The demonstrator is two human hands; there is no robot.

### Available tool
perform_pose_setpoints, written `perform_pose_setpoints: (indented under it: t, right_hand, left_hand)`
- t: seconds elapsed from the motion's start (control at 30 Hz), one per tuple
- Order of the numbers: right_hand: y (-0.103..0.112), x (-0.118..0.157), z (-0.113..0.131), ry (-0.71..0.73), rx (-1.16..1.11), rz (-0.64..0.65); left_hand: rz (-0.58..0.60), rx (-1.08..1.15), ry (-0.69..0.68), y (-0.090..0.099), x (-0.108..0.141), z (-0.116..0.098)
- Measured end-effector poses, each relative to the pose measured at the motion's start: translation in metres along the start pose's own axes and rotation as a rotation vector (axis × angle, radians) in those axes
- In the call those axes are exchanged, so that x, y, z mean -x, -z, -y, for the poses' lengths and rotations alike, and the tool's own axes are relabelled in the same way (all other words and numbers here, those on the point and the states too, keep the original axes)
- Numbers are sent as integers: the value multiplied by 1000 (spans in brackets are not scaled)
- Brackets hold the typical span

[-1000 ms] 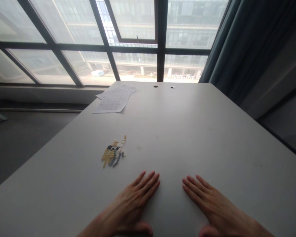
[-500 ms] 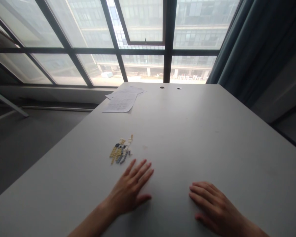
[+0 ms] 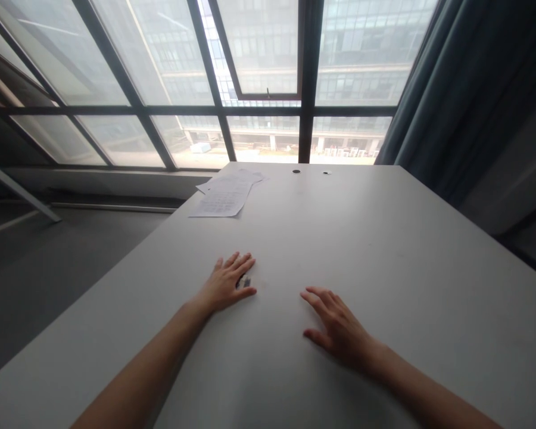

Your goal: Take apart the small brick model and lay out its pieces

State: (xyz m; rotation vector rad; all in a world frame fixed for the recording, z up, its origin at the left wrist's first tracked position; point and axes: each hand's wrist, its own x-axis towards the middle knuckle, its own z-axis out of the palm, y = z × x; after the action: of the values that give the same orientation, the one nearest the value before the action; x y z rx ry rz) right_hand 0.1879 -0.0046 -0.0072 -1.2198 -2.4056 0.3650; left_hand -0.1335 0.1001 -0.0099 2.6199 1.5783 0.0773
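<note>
My left hand lies spread, palm down, over the pile of small toy building bricks. Only a few grey and whitish bricks show between its thumb and forefinger; the hand hides the others. On the right, my right hand is held low at the table with its thumb apart from the fingers and nothing in its grasp. A gap of bare white tabletop separates it from the bricks.
The white table reaches to the windows. Printed paper sheets lie at its far left edge. Two round cable holes, one dark hole among them, sit near the far edge. A dark curtain hangs at right.
My left hand has moved forward and left onto the bricks, covering most of them. My right hand has come forward and left, its fingers now more apart. The view has tilted up slightly.
</note>
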Motion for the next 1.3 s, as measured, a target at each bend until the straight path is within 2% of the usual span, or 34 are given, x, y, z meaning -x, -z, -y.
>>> perform_pose_setpoints:
  t: [0.1,0.2,0.3,0.37,0.5,0.6,0.7,0.83,1.0,1.13,1.2,1.3]
  right_hand:
    - [-6,-29,-10,-27,24,-5]
    - [-11,-47,-24,-105,102,21]
    - [-13,-49,-38,-157,172,62]
    - [-11,-44,-45,-154,195,67]
    - [-7,-35,-49,-154,215,50]
    - [-8,-37,-45,-148,215,26]
    - [-12,-42,-38,-88,196,28]
    - [-16,-45,-33,-60,189,47]
    - [-14,-37,-38,-148,208,-30]
    - [-11,-33,-42,-179,201,-73]
    - [-10,-32,-42,-184,193,-96]
    - [-9,-33,-40,-169,177,-129]
  left_hand:
    - [-1,50,-119,1,-21,-26]
    - [-20,109,-253,-1,-37,-66]
    - [-43,168,-368,-3,-49,-100]
    - [-72,200,-386,-4,-53,-110]
    - [-140,196,-275,-6,-46,-101]
    - [-113,137,-206,-10,-34,-86]
    - [-69,80,-204,-14,-26,-80]
    - [-41,56,-206,-15,-32,-90]
    - [-23,112,-233,-14,-54,-112]
    - [-129,202,-202,-15,-59,-116]
    - [-220,261,-166,-16,-53,-111]
    - [-304,304,-184,-16,-40,-103]
